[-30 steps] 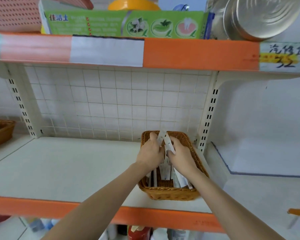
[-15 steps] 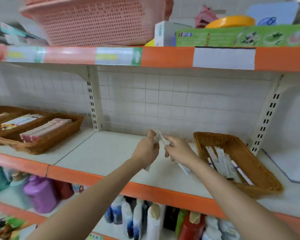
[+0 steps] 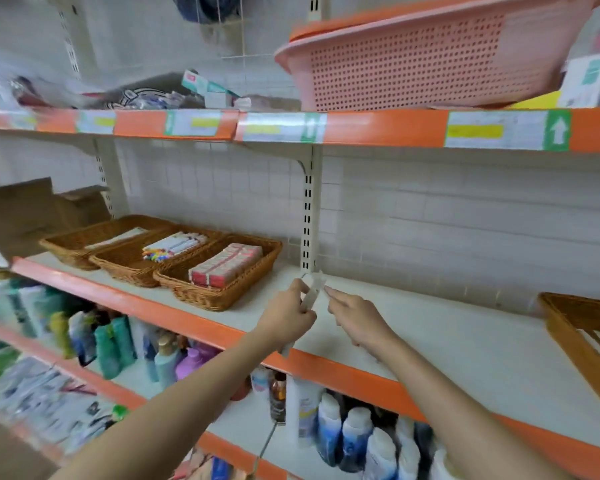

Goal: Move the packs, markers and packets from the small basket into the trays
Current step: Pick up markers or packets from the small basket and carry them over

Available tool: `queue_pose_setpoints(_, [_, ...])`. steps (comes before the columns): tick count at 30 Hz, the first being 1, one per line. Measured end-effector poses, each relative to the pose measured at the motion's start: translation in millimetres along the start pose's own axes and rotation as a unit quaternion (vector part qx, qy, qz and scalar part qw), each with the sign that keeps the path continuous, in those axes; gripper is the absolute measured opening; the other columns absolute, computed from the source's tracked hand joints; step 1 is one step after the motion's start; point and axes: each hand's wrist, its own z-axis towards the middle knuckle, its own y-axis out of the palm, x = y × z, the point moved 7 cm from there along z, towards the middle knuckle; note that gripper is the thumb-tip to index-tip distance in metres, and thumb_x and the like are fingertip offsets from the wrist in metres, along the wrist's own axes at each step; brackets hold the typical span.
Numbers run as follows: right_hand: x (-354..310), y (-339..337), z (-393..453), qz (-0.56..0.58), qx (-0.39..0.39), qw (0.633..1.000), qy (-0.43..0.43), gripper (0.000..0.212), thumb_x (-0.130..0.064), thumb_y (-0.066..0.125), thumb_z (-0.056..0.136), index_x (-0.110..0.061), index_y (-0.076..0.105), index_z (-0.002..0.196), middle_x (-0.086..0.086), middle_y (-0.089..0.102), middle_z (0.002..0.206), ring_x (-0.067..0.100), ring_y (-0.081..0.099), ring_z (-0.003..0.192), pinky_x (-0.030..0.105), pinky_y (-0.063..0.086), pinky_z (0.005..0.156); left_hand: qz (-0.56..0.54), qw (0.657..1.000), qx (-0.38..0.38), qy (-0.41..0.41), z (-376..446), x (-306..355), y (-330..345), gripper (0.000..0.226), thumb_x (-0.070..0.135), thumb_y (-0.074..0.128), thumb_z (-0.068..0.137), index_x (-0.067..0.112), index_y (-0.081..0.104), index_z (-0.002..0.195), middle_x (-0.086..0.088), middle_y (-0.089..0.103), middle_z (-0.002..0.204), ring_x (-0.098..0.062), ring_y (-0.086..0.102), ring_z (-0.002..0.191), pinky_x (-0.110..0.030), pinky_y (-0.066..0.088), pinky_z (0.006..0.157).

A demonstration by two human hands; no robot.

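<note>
Head view: left hand [image 3: 289,318] grips a bunch of white packets [image 3: 311,295] over the shelf [image 3: 465,344]. Right hand [image 3: 355,318] is just beside, its fingertips at the packets' top; whether it pinches them cannot be told. Three wicker trays [image 3: 201,289] lie left of the hands; small basket [image 3: 575,327] lies well right.

Both arms reach forward, hands close together.
Left hand [image 3: 289,315] pinches with curled fingers; right hand [image 3: 355,315] points, fingers partly extended.
</note>
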Motion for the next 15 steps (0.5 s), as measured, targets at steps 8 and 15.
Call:
queue_pose_setpoints(8, [-37, 42, 67, -0.066, 0.009, 0.993, -0.095, 0.053, -0.014, 0.06, 0.091, -0.023, 0.048, 0.141, 0.008, 0.056, 0.128, 0.022, 0.053, 0.092, 0.028, 0.046, 0.068, -0.026, 0.998, 0.049, -0.011, 38, -61, -31, 0.036, 0.013, 0.052, 0.092, 0.01, 0.041, 0.126, -0.007, 0.061, 0.096, -0.023, 0.06, 0.083, -0.028, 0.042, 0.064])
queue_pose_setpoints(15, [-65, 74, 147, -0.076, -0.018, 0.99, -0.115, 0.038, -0.015, 0.06, 0.085, -0.021, 0.06, 0.123, 0.01, 0.061, 0.1, 0.024, 0.054, 0.08, 0.026, 0.045, 0.064, -0.028, 0.997, 0.061, -0.028, 99, -108, -71, 0.04, 0.016, 0.052, 0.095, 0.015, 0.039, 0.133, -0.002, 0.058, 0.105, -0.012, 0.053, 0.087, -0.02, 0.041, 0.067])
